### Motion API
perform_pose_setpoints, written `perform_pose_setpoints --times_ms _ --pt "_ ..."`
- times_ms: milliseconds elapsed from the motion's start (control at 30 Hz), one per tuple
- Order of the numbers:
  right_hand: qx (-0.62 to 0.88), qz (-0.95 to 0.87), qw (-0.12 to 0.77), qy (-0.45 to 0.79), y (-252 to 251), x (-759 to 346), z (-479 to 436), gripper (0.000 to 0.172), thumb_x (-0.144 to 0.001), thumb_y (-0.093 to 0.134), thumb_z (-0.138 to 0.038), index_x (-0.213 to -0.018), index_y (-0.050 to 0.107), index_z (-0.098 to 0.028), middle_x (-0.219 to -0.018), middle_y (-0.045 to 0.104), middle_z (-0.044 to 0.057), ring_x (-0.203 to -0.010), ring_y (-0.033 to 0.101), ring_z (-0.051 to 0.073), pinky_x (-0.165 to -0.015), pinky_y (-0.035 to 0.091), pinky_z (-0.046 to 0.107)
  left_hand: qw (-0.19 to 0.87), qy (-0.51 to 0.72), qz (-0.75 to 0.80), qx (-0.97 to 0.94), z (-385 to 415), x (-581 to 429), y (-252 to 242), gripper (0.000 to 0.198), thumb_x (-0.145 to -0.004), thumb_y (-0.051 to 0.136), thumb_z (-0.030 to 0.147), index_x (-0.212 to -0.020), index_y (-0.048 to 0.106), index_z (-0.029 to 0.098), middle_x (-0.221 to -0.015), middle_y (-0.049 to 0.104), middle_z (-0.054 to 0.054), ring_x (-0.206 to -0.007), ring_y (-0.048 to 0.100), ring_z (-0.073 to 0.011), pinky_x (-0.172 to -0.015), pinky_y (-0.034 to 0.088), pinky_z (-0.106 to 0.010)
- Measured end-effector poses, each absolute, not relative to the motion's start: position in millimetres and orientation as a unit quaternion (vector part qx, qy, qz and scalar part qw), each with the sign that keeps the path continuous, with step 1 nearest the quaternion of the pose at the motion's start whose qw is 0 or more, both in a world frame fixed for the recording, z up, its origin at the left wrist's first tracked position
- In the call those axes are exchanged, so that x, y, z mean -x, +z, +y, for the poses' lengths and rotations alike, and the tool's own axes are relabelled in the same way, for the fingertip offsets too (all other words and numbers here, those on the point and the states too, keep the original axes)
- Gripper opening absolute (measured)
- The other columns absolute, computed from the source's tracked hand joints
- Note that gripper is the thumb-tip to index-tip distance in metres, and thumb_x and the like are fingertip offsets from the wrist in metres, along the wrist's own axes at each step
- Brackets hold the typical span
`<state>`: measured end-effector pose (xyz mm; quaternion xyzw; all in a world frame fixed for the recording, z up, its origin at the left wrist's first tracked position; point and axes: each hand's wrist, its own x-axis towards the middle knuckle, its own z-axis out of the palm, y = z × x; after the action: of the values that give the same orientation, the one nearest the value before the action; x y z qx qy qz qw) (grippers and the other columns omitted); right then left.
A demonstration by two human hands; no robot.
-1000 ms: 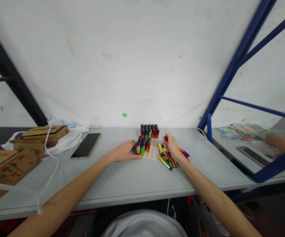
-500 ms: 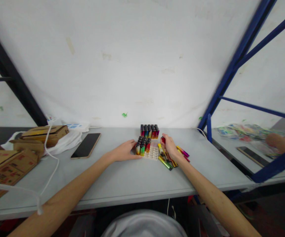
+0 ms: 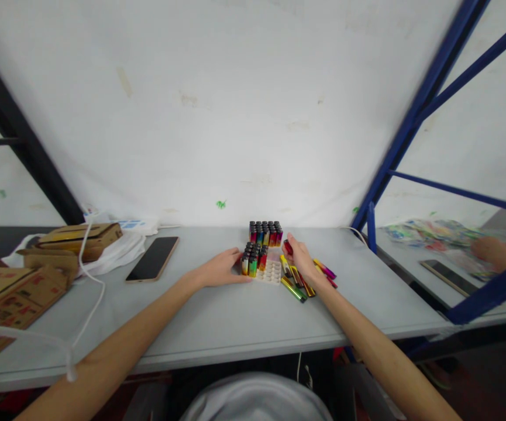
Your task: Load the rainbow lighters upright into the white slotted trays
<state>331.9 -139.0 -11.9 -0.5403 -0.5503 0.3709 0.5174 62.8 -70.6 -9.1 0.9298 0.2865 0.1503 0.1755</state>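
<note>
A white tray (image 3: 272, 273) with round holes carries several upright lighters (image 3: 254, 260) with black tops, grouped at its left side. My left hand (image 3: 223, 268) grips the tray's left end, thumb along the front edge and fingers behind; part of the contact is hidden. To the right of the tray, my right hand (image 3: 300, 257) is closed around a red lighter (image 3: 288, 247), raised above the table. Under and beside that hand lie several loose metallic lighters (image 3: 294, 289), yellow, green, gold and purple. The right wrist covers some of them.
Behind the tray stands a block of upright lighters (image 3: 265, 233). A phone (image 3: 152, 259), cardboard boxes (image 3: 81, 240) and a white cable (image 3: 90, 272) are at the left. A blue metal frame (image 3: 384, 175) borders the right side; another person's hand (image 3: 489, 250) shows beyond it.
My right hand has risen slightly and turned, so more of the red lighter shows in its fingers. The left hand and the tray have stayed in place.
</note>
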Motion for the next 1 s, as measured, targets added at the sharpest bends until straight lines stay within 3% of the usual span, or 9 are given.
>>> perform_pose_setpoints --times_ms 100,333,500,667,800,1000 --pt "0.513 -0.575 0.527 0.359 -9.0 -330.9 -142.2 0.067 -0.091 0.041 -0.088 -0.073 0.051 -0.024 -0.061 0.043 -0.003 -0.056 0.037 0.015 -0.051 0.031 0.028 0.172 0.152 0.285 -0.931 -70.5 -62.3 -9.7 0.058 -0.081 0.071 0.075 -0.099 0.068 0.019 -0.101 0.066 -0.01 -0.093 0.066 -0.0309 -0.086 0.054 -0.04" --pt "0.441 -0.697 0.465 0.321 -11.6 -328.9 -147.4 0.043 -0.097 0.06 -0.065 -0.101 0.061 -0.023 -0.085 0.06 0.0 -0.077 0.056 0.018 -0.07 0.049 0.029 0.166 0.135 0.277 -0.937 -67.8 -61.7 -13.3 0.059 -0.086 0.069 0.072 -0.108 0.067 0.017 -0.105 0.065 -0.011 -0.096 0.065 -0.0305 -0.088 0.054 -0.04" --pt "0.435 -0.731 0.454 0.264 -12.7 -329.0 -148.9 0.031 -0.097 0.067 -0.052 -0.099 0.062 -0.021 -0.096 0.068 0.003 -0.089 0.065 0.019 -0.082 0.053 0.032 0.167 0.141 0.278 -0.935 -66.6 -61.8 -15.3 0.057 -0.084 0.071 0.071 -0.105 0.067 0.018 -0.104 0.066 -0.011 -0.097 0.066 -0.0311 -0.087 0.054 -0.04" --pt "0.449 -0.757 0.439 0.182 -12.6 -331.3 -150.9 0.025 -0.097 0.067 -0.046 -0.102 0.064 -0.022 -0.089 0.072 0.003 -0.079 0.067 0.019 -0.076 0.053 0.033 0.169 0.161 0.274 -0.933 -66.9 -62.0 -14.8 0.058 -0.081 0.072 0.073 -0.101 0.069 0.018 -0.1 0.067 -0.009 -0.092 0.066 -0.0302 -0.085 0.054 -0.04" --pt "0.438 -0.748 0.449 0.217 -15.3 -328.3 -153.4 0.028 -0.098 0.067 -0.048 -0.107 0.061 -0.022 -0.083 0.072 0.002 -0.074 0.07 0.02 -0.069 0.056 0.032 0.168 0.16 0.273 -0.933 -67.4 -62.2 -14.4 0.061 -0.082 0.071 0.074 -0.103 0.07 0.018 -0.099 0.066 -0.009 -0.091 0.066 -0.0303 -0.085 0.054 -0.04" --pt "0.425 -0.751 0.453 0.224 -16.8 -320.8 -154.9 0.032 -0.096 0.068 -0.052 -0.104 0.061 -0.022 -0.095 0.073 0.006 -0.077 0.074 0.02 -0.07 0.061 0.034 0.174 0.157 0.27 -0.934 -67.7 -61.7 -14.0 0.063 -0.083 0.071 0.074 -0.11 0.07 0.018 -0.101 0.066 -0.01 -0.093 0.067 -0.0305 -0.088 0.055 -0.04"
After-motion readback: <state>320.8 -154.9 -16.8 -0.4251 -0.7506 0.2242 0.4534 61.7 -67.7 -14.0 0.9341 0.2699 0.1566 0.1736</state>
